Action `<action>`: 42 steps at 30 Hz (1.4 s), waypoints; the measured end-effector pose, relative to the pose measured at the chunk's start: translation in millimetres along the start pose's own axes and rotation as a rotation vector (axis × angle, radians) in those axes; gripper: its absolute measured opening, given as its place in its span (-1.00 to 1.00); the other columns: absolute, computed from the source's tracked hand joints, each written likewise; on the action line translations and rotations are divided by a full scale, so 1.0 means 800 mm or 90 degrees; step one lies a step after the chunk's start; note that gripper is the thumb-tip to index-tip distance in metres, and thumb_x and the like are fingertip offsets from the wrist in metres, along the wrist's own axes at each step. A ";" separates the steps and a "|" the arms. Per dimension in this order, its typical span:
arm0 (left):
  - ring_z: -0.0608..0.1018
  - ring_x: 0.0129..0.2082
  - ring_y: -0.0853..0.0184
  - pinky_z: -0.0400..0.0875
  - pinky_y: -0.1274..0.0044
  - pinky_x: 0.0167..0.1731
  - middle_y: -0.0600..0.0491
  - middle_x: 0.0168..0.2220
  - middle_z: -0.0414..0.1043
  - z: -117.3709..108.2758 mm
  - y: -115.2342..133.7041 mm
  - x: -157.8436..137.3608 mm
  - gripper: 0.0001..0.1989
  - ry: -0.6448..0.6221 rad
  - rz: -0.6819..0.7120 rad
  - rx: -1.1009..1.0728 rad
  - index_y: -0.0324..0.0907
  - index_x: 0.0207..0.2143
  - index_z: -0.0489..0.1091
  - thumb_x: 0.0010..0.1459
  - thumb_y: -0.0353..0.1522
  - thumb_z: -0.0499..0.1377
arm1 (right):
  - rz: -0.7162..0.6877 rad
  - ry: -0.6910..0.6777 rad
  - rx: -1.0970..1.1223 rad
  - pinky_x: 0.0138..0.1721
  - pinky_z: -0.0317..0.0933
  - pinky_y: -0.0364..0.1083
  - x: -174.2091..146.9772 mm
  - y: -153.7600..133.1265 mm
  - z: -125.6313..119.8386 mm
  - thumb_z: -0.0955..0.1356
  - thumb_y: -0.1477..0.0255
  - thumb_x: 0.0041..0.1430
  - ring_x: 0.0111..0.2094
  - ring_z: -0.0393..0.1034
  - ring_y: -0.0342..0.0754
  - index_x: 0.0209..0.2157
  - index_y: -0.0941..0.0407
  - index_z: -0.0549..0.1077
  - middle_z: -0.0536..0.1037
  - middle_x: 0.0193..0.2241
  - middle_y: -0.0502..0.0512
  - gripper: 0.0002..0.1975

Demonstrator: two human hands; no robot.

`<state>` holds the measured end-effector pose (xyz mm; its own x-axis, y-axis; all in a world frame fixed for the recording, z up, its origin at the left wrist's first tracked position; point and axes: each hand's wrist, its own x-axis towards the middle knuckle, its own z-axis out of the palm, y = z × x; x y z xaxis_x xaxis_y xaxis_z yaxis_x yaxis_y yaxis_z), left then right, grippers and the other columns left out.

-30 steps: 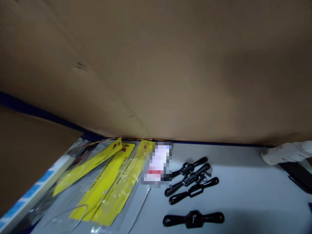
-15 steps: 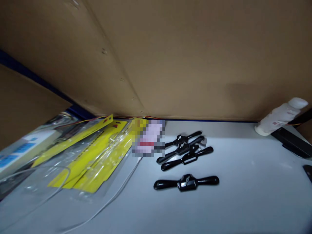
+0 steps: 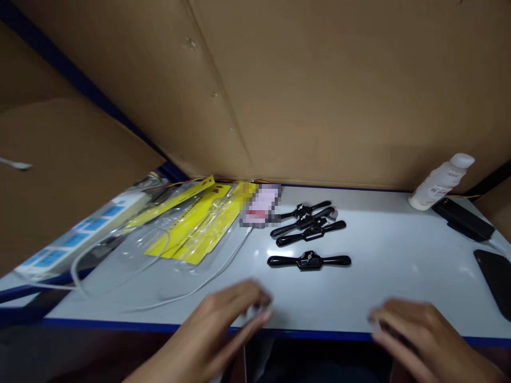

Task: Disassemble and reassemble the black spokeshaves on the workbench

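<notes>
Over the table's front edge, my left hand (image 3: 231,324) is blurred, its fingers curled and the thumb apart from them, with nothing seen in it. My right hand (image 3: 419,330) hovers further right, also blurred, with a gap between thumb and curled fingers. Nearest to both lies a black spokeshave (image 3: 310,260) with two handles, level on the grey table (image 3: 383,282). Just behind it, several more black spokeshaves lie close together, the front one of them (image 3: 311,233) slightly tilted. Neither hand touches a tool.
Yellow cards in clear plastic packaging (image 3: 207,223) lie on the left, beside a white power strip (image 3: 88,229). A blurred-out phone (image 3: 261,206) trails a white cable (image 3: 199,287). At right stand a white bottle (image 3: 441,183), a black device (image 3: 463,219) and a dark phone-like slab (image 3: 495,282). Cardboard walls (image 3: 319,96) enclose the back.
Both of my hands have come into view at the bottom. The camera view has shifted, so the table's front edge and more of the right side now show. The tools lie as before.
</notes>
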<state>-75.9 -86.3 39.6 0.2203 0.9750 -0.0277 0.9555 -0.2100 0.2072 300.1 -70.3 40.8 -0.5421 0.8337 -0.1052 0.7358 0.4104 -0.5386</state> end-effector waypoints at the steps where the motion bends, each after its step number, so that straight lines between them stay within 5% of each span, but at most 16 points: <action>1: 0.57 -0.05 0.17 0.53 0.33 -0.02 -0.02 0.02 0.50 -0.004 0.001 0.030 -0.74 -0.025 0.114 -0.085 -0.02 0.06 0.44 0.43 -0.18 0.11 | -0.052 -0.001 -0.016 -0.08 0.42 0.09 0.037 -0.008 -0.008 0.19 0.26 0.49 -0.15 0.55 0.06 -0.07 -0.03 0.55 0.63 -0.16 0.15 -0.69; 6: 0.57 -0.08 0.08 0.55 0.27 -0.13 -0.13 0.00 0.44 0.020 0.014 0.151 -0.69 -0.041 0.321 -0.095 -0.15 0.08 0.39 0.33 -0.30 0.24 | -0.145 0.002 -0.203 -0.14 0.39 0.10 0.175 -0.025 -0.005 0.39 0.42 0.33 -0.02 0.48 0.22 -0.04 0.17 0.50 0.56 -0.05 0.29 -0.79; 11: 0.58 -0.16 0.16 0.52 0.39 -0.20 -0.04 -0.12 0.48 0.061 0.034 0.190 -0.77 -0.005 0.334 -0.102 -0.16 -0.08 0.40 0.30 -0.26 0.28 | -0.166 -0.018 -0.190 -0.11 0.33 0.06 0.200 0.001 0.010 0.40 0.46 0.27 -0.01 0.44 0.17 -0.12 0.15 0.50 0.56 -0.05 0.23 -0.84; 16: 0.51 -0.02 0.09 0.51 0.35 -0.13 -0.09 -0.01 0.44 0.073 0.054 0.191 -0.73 0.044 0.328 -0.141 -0.16 0.01 0.36 0.30 -0.30 0.26 | -0.110 0.038 -0.125 -0.11 0.24 0.04 0.193 0.021 -0.001 0.42 0.45 0.24 -0.07 0.40 0.12 -0.22 0.13 0.47 0.56 -0.15 0.16 -0.91; 21: 0.49 -0.08 0.19 0.46 0.43 -0.16 -0.06 -0.07 0.42 0.075 0.048 0.179 -0.79 0.070 0.381 -0.150 -0.14 0.04 0.39 0.38 -0.40 0.14 | -0.083 0.053 -0.050 -0.18 0.18 -0.02 0.183 0.024 0.006 0.42 0.53 0.23 -0.18 0.40 0.02 -0.31 0.11 0.44 0.54 -0.26 0.07 -0.92; 26: 0.47 -0.34 0.30 0.32 0.49 -0.36 0.02 -0.30 0.42 0.074 0.035 0.183 -0.85 0.087 0.403 -0.137 -0.18 -0.28 0.39 0.38 -0.47 0.08 | -0.131 0.090 -0.042 -0.20 0.19 -0.03 0.181 0.022 0.026 0.39 0.55 0.24 -0.22 0.40 0.01 -0.30 0.11 0.42 0.53 -0.28 0.08 -0.92; 32: 0.46 -0.41 0.31 0.18 0.48 -0.44 0.07 -0.39 0.41 0.065 0.037 0.173 -0.85 0.036 0.393 -0.152 -0.15 -0.40 0.32 0.26 -0.48 0.12 | -0.201 0.117 -0.034 -0.25 0.19 -0.03 0.176 0.016 0.046 0.34 0.51 0.32 -0.27 0.35 0.01 -0.32 0.11 0.39 0.48 -0.33 0.08 -0.91; 42: 0.45 -0.48 0.36 0.13 0.53 -0.49 0.09 -0.39 0.43 0.056 0.034 0.172 -0.86 -0.032 0.388 -0.177 -0.15 -0.23 0.41 0.18 -0.52 0.13 | -0.205 0.161 -0.046 -0.22 0.19 0.00 0.174 0.018 0.054 0.35 0.47 0.38 -0.25 0.33 0.03 -0.27 0.11 0.43 0.48 -0.30 0.08 -0.92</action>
<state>-11.2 38.7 -2.2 0.7198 0.6821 0.1290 0.5732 -0.6888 0.4439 217.9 35.8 -18.0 -0.6386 0.7196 0.2728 0.5768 0.6822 -0.4493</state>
